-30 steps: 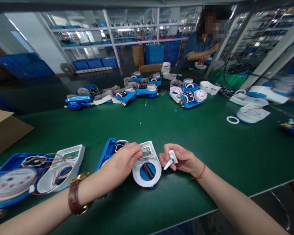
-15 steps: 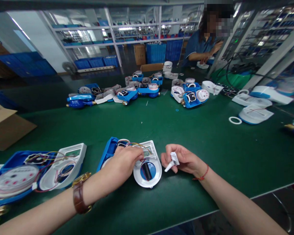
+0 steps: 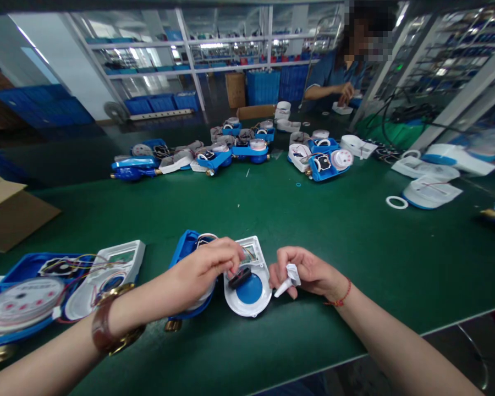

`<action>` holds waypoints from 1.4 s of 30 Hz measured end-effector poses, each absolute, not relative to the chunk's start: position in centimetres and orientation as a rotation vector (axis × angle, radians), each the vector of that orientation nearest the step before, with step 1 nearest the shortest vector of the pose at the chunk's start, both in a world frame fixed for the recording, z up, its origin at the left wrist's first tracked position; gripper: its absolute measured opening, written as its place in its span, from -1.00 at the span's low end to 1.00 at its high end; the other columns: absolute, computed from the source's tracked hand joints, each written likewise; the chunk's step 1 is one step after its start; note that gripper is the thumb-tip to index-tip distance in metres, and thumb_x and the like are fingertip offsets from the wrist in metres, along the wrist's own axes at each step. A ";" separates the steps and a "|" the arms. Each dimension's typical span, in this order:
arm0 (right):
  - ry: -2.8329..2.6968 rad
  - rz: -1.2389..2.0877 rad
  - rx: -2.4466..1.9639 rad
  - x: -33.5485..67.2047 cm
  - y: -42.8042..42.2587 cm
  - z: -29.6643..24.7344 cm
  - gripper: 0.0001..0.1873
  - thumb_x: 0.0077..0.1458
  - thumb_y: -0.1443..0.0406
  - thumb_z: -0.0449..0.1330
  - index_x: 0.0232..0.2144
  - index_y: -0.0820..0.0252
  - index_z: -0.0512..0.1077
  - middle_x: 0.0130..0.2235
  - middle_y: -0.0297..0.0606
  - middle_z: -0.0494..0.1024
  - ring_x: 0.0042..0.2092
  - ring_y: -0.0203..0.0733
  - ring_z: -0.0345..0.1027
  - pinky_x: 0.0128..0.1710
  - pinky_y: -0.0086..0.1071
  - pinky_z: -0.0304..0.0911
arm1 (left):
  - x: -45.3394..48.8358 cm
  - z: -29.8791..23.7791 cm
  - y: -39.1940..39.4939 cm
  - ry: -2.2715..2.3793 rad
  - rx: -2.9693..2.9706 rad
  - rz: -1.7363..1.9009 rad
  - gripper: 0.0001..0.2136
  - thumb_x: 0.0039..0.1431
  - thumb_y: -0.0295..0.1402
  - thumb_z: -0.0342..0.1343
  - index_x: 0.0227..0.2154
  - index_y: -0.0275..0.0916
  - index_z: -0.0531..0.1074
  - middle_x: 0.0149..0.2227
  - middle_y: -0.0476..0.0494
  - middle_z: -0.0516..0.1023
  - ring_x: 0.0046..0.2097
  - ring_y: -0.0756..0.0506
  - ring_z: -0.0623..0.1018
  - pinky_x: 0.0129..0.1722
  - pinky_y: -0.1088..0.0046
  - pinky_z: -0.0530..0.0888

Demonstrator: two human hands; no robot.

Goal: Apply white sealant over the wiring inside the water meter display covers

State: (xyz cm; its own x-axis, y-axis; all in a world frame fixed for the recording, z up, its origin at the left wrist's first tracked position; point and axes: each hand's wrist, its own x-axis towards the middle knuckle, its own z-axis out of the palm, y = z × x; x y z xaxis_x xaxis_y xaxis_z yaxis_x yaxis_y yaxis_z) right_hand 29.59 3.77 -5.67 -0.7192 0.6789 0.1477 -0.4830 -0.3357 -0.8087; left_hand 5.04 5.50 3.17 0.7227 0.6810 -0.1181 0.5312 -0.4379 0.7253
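Note:
My left hand [image 3: 214,258] pinches at a small black cylinder-like part [image 3: 240,279] with thin wires. This part is tilted over the upper left of the blue round window in a white meter cover [image 3: 249,311]. The cover lies inner side up, and a small circuit board [image 3: 248,253] shows near its top. Partly under my left hand and wrist is a blue meter body [image 3: 184,250] with a brass fitting [image 3: 173,325]. Close to the cover's right edge, my right hand [image 3: 307,269] is closed around a white, folded-looking piece [image 3: 289,279] with a narrow tip.
Another opened meter [image 3: 25,305] lies at the left, wired to its white cover [image 3: 138,258]. Several meters [image 3: 328,165] stand further back on the green table [image 3: 346,220]. White covers [image 3: 431,192] and a ring [image 3: 396,202] lie right. A co-worker [image 3: 334,77] sits across; a cardboard box [image 3: 20,220] is left.
The black part has shifted up and left from the middle of the blue window and turned more level. My left forearm has drawn left, uncovering the brass fitting. My right hand has barely moved.

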 end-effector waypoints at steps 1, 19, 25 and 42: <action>-1.158 2.092 -0.282 29.6 3.8 -5.6 -0.57 0.00 0.01 0.27 -0.38 0.30 0.37 -0.52 -0.31 0.46 -0.50 -0.33 0.27 -0.31 -0.38 0.21 | 4.8 3.3 5.3 0.840 2.157 0.168 -0.72 0.23 -0.39 -0.21 -0.52 -0.22 0.34 -0.17 -0.07 0.48 -0.07 -0.03 0.43 -0.03 0.45 0.28; -0.995 2.113 -0.345 29.0 3.7 -5.5 -0.61 0.01 0.02 0.26 -0.41 0.27 0.39 -0.62 -0.34 0.40 -0.42 -0.24 0.31 -0.17 -0.25 0.22 | 5.4 3.2 1.9 0.858 2.440 -0.252 -0.72 0.17 -0.56 -0.11 -0.25 -0.11 0.44 -0.18 -0.04 0.53 -0.11 -0.08 0.49 0.13 0.18 0.13; -0.842 1.900 -0.429 29.7 4.5 -4.8 -0.65 0.01 0.05 0.27 -0.41 0.22 0.35 -0.61 -0.39 0.35 -0.38 -0.25 0.26 -0.22 -0.35 0.16 | 6.2 4.0 5.6 1.105 2.467 -0.164 -0.73 0.15 -0.52 -0.13 -0.33 -0.12 0.47 -0.01 -0.07 0.41 0.05 -0.15 0.35 0.08 0.08 0.17; -0.834 1.855 -0.734 30.5 5.1 -4.9 -0.66 -0.02 0.06 0.32 -0.35 0.20 0.40 -0.54 -0.37 0.34 -0.54 -0.40 0.04 -0.59 -0.53 -0.10 | 5.0 0.5 10.2 0.934 2.549 -0.334 -0.78 0.09 -0.60 -0.04 -0.47 -0.24 0.47 -0.04 -0.21 0.46 -0.11 -0.19 0.50 -0.08 0.13 0.40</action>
